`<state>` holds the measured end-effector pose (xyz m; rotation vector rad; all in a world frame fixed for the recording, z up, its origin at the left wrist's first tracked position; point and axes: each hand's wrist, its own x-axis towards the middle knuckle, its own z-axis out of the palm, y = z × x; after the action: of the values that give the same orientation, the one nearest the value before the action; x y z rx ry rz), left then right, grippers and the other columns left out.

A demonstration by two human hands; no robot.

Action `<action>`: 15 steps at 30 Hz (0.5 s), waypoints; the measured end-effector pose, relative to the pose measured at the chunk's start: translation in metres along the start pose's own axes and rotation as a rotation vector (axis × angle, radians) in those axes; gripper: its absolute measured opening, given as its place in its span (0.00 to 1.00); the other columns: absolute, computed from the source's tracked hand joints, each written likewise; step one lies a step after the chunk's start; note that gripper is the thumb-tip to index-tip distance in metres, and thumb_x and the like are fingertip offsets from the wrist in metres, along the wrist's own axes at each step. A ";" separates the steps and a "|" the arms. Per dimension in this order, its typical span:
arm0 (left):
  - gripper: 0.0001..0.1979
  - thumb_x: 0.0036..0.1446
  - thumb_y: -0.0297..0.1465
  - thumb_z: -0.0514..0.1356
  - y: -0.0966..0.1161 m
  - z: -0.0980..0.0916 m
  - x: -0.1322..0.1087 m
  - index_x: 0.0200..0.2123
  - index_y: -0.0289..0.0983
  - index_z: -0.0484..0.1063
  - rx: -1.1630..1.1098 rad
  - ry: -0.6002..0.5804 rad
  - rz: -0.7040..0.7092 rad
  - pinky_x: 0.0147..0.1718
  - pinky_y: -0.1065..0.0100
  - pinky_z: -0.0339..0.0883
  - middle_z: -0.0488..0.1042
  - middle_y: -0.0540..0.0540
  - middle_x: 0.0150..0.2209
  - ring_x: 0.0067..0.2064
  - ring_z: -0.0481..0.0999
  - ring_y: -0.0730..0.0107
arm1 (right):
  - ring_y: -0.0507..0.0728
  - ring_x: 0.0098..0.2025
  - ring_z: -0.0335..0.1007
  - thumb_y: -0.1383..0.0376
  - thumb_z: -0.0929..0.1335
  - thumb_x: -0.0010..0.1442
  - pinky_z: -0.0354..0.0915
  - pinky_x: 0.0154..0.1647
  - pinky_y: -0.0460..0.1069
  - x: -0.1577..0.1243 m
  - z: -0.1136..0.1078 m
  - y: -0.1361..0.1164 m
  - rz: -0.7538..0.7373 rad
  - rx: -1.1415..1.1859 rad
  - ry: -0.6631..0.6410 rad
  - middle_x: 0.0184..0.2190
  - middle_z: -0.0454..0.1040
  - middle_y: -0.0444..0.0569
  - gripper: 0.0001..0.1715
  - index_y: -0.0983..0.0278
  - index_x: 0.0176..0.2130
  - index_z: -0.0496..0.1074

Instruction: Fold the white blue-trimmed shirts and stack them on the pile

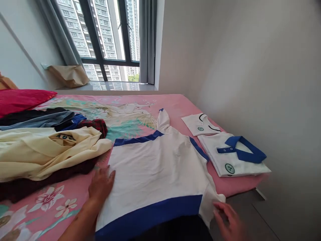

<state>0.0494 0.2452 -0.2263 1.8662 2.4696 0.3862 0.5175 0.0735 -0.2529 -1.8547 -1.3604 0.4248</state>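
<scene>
A white long-sleeved shirt [157, 164] with blue side panels and a blue collar lies spread on the bed in front of me. Its collar points right and its hem left. My left hand [101, 182] rests at the hem, fingers spread and lying flat, gripping nothing. At the near sleeve, on the right, my right hand [228, 217] has thumb and fingertips on the cloth, apparently pinching it; the hand is slightly blurred. The far sleeve stretches away and ends in a blue cuff.
A folded white polo shirt [233, 155] with a blue collar and a folded white top [200, 124] lie at the right edge of the pink bed [173, 102]. Piled clothes, with a cream garment [50, 150] uppermost, lie left. A paper bag [70, 75] stands on the windowsill.
</scene>
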 end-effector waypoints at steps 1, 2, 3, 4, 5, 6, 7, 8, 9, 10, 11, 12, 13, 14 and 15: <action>0.26 0.59 0.44 0.42 -0.002 0.006 0.000 0.53 0.36 0.64 0.012 0.039 0.065 0.52 0.59 0.58 0.68 0.39 0.51 0.55 0.63 0.55 | 0.61 0.43 0.69 0.52 0.64 0.53 0.67 0.43 0.54 0.004 -0.008 0.001 0.023 0.015 0.028 0.40 0.73 0.53 0.18 0.59 0.40 0.70; 0.25 0.60 0.43 0.42 -0.005 0.012 0.001 0.51 0.36 0.66 0.019 0.072 0.122 0.54 0.59 0.56 0.68 0.40 0.50 0.55 0.63 0.56 | 0.60 0.44 0.68 0.55 0.63 0.53 0.67 0.42 0.53 0.010 -0.013 0.003 0.070 0.038 0.060 0.43 0.71 0.53 0.19 0.60 0.43 0.68; 0.25 0.60 0.42 0.41 -0.008 0.018 0.003 0.50 0.37 0.68 0.020 0.093 0.168 0.55 0.60 0.55 0.68 0.41 0.49 0.55 0.63 0.57 | 0.60 0.44 0.68 0.56 0.63 0.52 0.67 0.42 0.52 0.015 -0.016 0.007 0.114 0.075 0.103 0.42 0.71 0.54 0.19 0.62 0.42 0.67; 0.25 0.60 0.41 0.41 -0.011 0.023 0.006 0.49 0.37 0.69 0.021 0.106 0.203 0.56 0.61 0.54 0.69 0.41 0.49 0.54 0.64 0.58 | 0.60 0.44 0.68 0.57 0.63 0.50 0.66 0.43 0.53 0.020 -0.018 0.012 0.182 0.123 0.139 0.42 0.71 0.54 0.19 0.63 0.42 0.66; 0.25 0.60 0.41 0.41 -0.014 0.026 0.009 0.48 0.37 0.69 0.026 0.115 0.223 0.56 0.61 0.54 0.69 0.40 0.48 0.53 0.64 0.58 | 0.60 0.44 0.68 0.57 0.64 0.49 0.66 0.43 0.53 0.022 -0.018 0.017 0.258 0.183 0.171 0.40 0.72 0.54 0.20 0.63 0.41 0.65; 0.25 0.59 0.41 0.41 -0.016 0.028 0.012 0.48 0.36 0.70 0.032 0.116 0.235 0.56 0.61 0.54 0.69 0.40 0.47 0.52 0.65 0.58 | 0.60 0.44 0.69 0.56 0.64 0.48 0.66 0.44 0.53 0.022 -0.016 0.022 0.331 0.251 0.177 0.39 0.72 0.54 0.21 0.64 0.41 0.65; 0.25 0.59 0.41 0.41 -0.017 0.028 0.015 0.48 0.36 0.70 0.041 0.105 0.240 0.56 0.60 0.54 0.70 0.40 0.47 0.52 0.65 0.57 | 0.61 0.44 0.69 0.55 0.65 0.48 0.66 0.44 0.54 0.020 -0.015 0.024 0.390 0.326 0.153 0.40 0.73 0.54 0.22 0.65 0.41 0.66; 0.25 0.59 0.40 0.41 -0.016 0.027 0.018 0.48 0.36 0.70 0.050 0.083 0.239 0.56 0.60 0.54 0.70 0.39 0.47 0.52 0.65 0.57 | 0.61 0.45 0.69 0.53 0.65 0.49 0.66 0.45 0.54 0.016 -0.013 0.025 0.424 0.400 0.103 0.40 0.73 0.54 0.24 0.65 0.41 0.67; 0.25 0.58 0.40 0.41 -0.014 0.024 0.021 0.48 0.36 0.70 0.059 0.052 0.231 0.55 0.59 0.55 0.70 0.39 0.47 0.52 0.66 0.56 | 0.62 0.45 0.70 0.52 0.66 0.49 0.66 0.46 0.54 0.012 -0.011 0.023 0.431 0.469 0.033 0.41 0.74 0.54 0.25 0.65 0.42 0.68; 0.25 0.58 0.40 0.41 -0.011 0.019 0.022 0.48 0.36 0.70 0.069 0.015 0.216 0.55 0.58 0.55 0.70 0.38 0.47 0.52 0.65 0.55 | 0.62 0.46 0.69 0.52 0.66 0.50 0.65 0.47 0.54 0.008 -0.011 0.018 0.420 0.532 -0.041 0.41 0.74 0.54 0.26 0.66 0.44 0.68; 0.25 0.58 0.40 0.42 -0.006 0.015 0.021 0.48 0.35 0.70 0.083 -0.024 0.200 0.55 0.57 0.55 0.70 0.38 0.48 0.54 0.65 0.54 | 0.63 0.46 0.70 0.51 0.67 0.51 0.65 0.48 0.55 0.005 -0.011 0.012 0.403 0.582 -0.101 0.41 0.75 0.53 0.27 0.66 0.45 0.69; 0.26 0.57 0.41 0.42 0.000 0.010 0.018 0.48 0.35 0.70 0.101 -0.050 0.189 0.55 0.55 0.54 0.69 0.37 0.50 0.55 0.63 0.53 | 0.63 0.45 0.70 0.51 0.68 0.51 0.65 0.48 0.55 0.003 -0.012 0.004 0.393 0.620 -0.133 0.40 0.75 0.53 0.28 0.66 0.45 0.69; 0.27 0.57 0.43 0.43 0.007 0.006 0.013 0.49 0.34 0.70 0.117 -0.056 0.188 0.56 0.54 0.53 0.66 0.36 0.53 0.58 0.60 0.51 | 0.63 0.44 0.71 0.51 0.69 0.50 0.65 0.47 0.55 0.002 -0.013 -0.003 0.396 0.651 -0.139 0.39 0.76 0.53 0.28 0.67 0.45 0.70; 0.28 0.56 0.45 0.44 0.014 0.003 0.005 0.50 0.34 0.69 0.122 -0.054 0.202 0.57 0.53 0.51 0.62 0.35 0.57 0.60 0.57 0.50 | 0.63 0.42 0.72 0.50 0.69 0.50 0.66 0.45 0.54 0.002 -0.015 -0.010 0.410 0.681 -0.128 0.37 0.77 0.52 0.29 0.67 0.45 0.70; 0.30 0.55 0.47 0.45 0.020 0.001 -0.004 0.52 0.35 0.67 0.108 -0.055 0.214 0.58 0.53 0.49 0.57 0.37 0.61 0.63 0.53 0.51 | 0.63 0.40 0.72 0.49 0.68 0.51 0.67 0.42 0.53 0.002 -0.017 -0.014 0.427 0.712 -0.106 0.36 0.77 0.51 0.29 0.67 0.45 0.70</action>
<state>0.0700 0.2464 -0.2238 2.1604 2.3066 0.2057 0.5200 0.0700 -0.2314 -1.5030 -0.7118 1.0820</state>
